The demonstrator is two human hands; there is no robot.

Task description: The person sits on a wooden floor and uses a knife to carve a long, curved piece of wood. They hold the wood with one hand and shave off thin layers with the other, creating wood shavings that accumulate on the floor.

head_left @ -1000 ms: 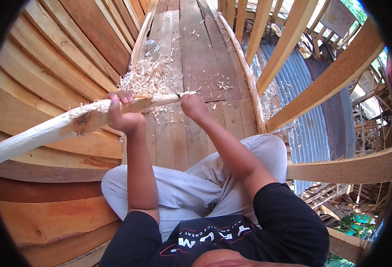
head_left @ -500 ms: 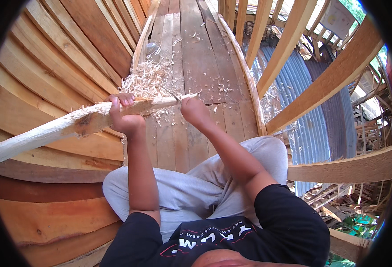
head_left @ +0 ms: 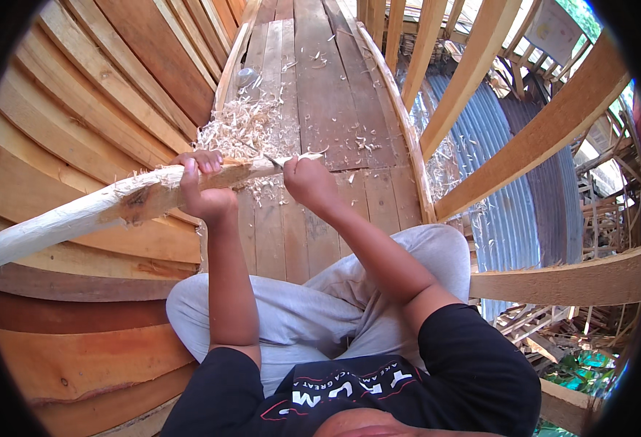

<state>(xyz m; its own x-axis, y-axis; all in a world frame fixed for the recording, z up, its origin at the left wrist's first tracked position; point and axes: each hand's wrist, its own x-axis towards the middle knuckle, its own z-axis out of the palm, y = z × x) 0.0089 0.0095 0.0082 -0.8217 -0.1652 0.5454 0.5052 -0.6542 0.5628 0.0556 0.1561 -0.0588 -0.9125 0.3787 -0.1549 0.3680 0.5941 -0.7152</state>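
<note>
A long pale wooden pole [head_left: 80, 211], partly stripped and tapering to a point on the right, lies across my view from the far left. My left hand [head_left: 204, 186] is wrapped around it near the carved end. My right hand [head_left: 307, 182] grips a small blade tool [head_left: 271, 160] whose tip rests against the pole's tapered end. Most of the tool is hidden in my fist. A heap of wood shavings [head_left: 244, 131] lies on the plank floor [head_left: 320, 80] just beyond the pole.
Curved hull planks [head_left: 80, 95] rise on the left. Upright wooden ribs [head_left: 473, 65] stand on the right, with corrugated metal sheeting [head_left: 506, 211] below them. My knees in grey trousers [head_left: 306, 313] are bent under my arms. Loose shavings dot the floor.
The pole's free end on the left has dipped slightly lower. My right hand has shifted a little along the tapered tip. My left hand keeps its grip.
</note>
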